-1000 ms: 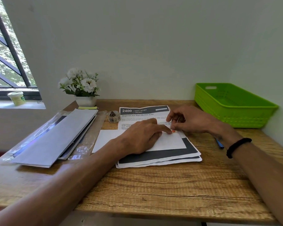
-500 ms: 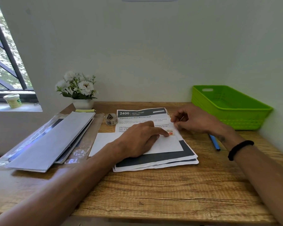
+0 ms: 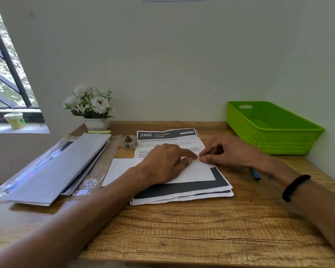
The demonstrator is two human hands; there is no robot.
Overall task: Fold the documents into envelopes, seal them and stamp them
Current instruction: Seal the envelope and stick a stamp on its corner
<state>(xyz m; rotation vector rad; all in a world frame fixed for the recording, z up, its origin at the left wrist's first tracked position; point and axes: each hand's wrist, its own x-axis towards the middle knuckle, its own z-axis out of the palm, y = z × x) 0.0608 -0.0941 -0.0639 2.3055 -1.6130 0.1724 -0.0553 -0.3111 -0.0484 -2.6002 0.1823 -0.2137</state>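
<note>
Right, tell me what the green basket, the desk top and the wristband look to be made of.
Green basket: moulded plastic, it seems, with a slight sheen, ribbed walls and a cut-out handle slot.
Desk top: wood or a wood-look laminate, matt, with brown grain streaks running across; which of the two cannot be told.
Wristband on the right arm: black, dull, probably fabric or elastic; too blurred to be sure.

Soft daylight comes in through the window (image 3: 6, 74) on the left — bright, slightly washed out there, even on the wall. The clear plastic sleeve (image 3: 46, 163) catches a pale glare. Shadows on the wooden desk (image 3: 201, 229) are faint and fall to the right of the papers. The wide lens bends the window bars and stretches both forearms at the lower corners — those edges look soft; the centre stays fairly sharp.
</note>
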